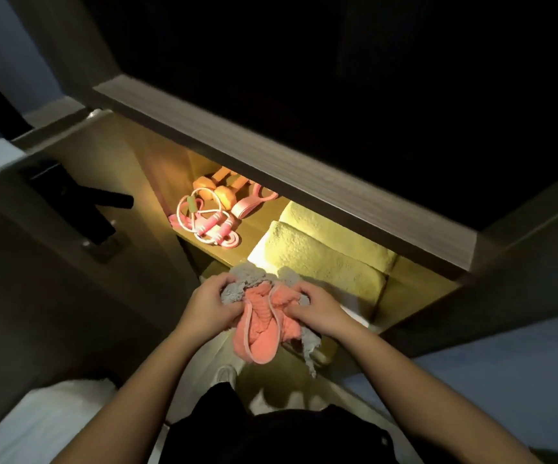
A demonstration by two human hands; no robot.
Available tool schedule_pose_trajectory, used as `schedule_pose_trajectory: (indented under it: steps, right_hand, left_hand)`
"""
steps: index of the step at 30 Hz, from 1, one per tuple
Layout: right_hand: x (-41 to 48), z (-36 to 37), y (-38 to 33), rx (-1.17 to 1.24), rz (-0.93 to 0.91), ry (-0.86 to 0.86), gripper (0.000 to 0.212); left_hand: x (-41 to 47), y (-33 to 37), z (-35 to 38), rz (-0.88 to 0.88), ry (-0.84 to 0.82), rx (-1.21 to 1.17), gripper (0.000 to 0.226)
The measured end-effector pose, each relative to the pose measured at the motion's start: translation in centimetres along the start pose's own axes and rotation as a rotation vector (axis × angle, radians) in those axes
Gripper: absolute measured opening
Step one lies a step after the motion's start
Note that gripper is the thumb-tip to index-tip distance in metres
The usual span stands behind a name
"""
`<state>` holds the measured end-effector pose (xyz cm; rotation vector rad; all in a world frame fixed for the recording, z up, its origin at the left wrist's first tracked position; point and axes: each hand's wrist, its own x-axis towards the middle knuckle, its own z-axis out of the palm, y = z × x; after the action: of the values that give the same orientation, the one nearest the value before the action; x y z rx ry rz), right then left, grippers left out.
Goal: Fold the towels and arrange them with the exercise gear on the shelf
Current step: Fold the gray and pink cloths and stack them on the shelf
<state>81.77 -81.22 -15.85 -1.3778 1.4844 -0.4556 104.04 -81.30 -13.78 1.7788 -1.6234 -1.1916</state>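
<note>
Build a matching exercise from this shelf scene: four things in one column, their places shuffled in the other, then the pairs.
Things
1. dumbbells
2. skipping rope
3. folded towels
4. coral and grey cloth

Places
A. gripped by the left hand and right hand, in front of the shelf
B. right part of the shelf
C. left part of the shelf, at the back
D. left part of the shelf, near its front edge

Pairs: 1-C, 2-D, 3-B, 4-A

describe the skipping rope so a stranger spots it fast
Look in the lit shelf under the wooden board. At its left front lies the skipping rope, nearer than the orange dumbbells. It alone is a coiled pink-white cord with striped handles.
</note>
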Motion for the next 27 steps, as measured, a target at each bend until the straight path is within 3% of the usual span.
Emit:
schedule_pose_trajectory:
  steps: [9, 16, 27]
  right_hand:
    - [1.2, 7.1, -2.0, 0.281, 0.115, 0.359, 0.02]
    - [2.3, 12.1, 2.2, 0.284, 0.092, 0.544, 0.022]
    - [-2.0, 25.7, 7.9, 0.014, -0.104, 0.656, 0.028]
  left_hand:
    - [6.1, -3.0, -5.2, 0.111, -0.287, 0.093, 0.036]
    - [8.4, -8.7, -2.7, 0.212, -0.299, 0.063, 0.039]
    - [3.1, -24.3, -3.4, 0.638, -0.231, 0.075, 0.043]
